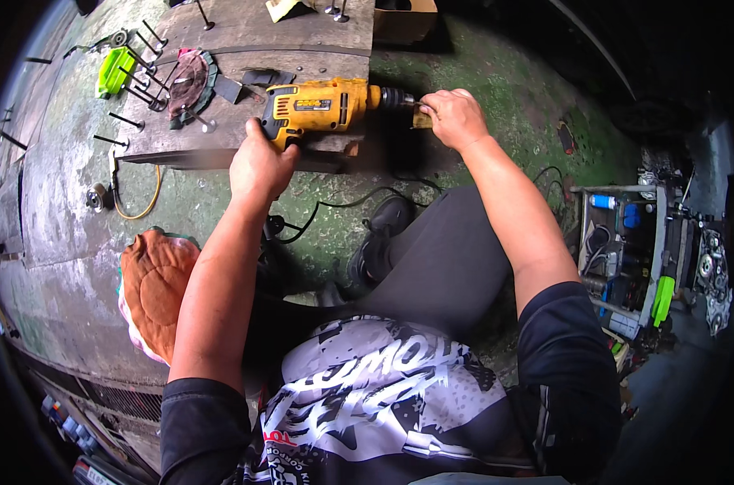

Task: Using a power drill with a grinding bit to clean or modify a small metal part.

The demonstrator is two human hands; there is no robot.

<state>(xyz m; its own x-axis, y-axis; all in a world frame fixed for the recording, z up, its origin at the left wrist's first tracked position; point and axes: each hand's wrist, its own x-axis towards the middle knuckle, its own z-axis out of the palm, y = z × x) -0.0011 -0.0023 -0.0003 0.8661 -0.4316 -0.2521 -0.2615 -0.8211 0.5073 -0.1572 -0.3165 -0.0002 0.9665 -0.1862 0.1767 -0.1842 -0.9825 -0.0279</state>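
Note:
A yellow and black power drill [318, 107] lies on its side at the edge of the wooden workbench [302, 36], its chuck [395, 99] pointing right past the edge. My left hand [260, 166] is closed round its handle. In front of the chuck, my right hand [454, 117] pinches a small yellowish-brown piece [421, 120], which looks like folded sandpaper. Whatever the chuck holds is mostly hidden by my fingers. Left of the drill, several engine valves stand stem up, one valve [207, 125] beside a dark red cloth [190, 79].
A bright green tray [116, 73] sits beyond the valves. Dark flat pieces [267, 77] lie behind the drill. A black cord [322, 204] runs over the green floor by my shoe. At left is a brown cushion [160, 279]; at right, a metal cart [659, 242] with tools.

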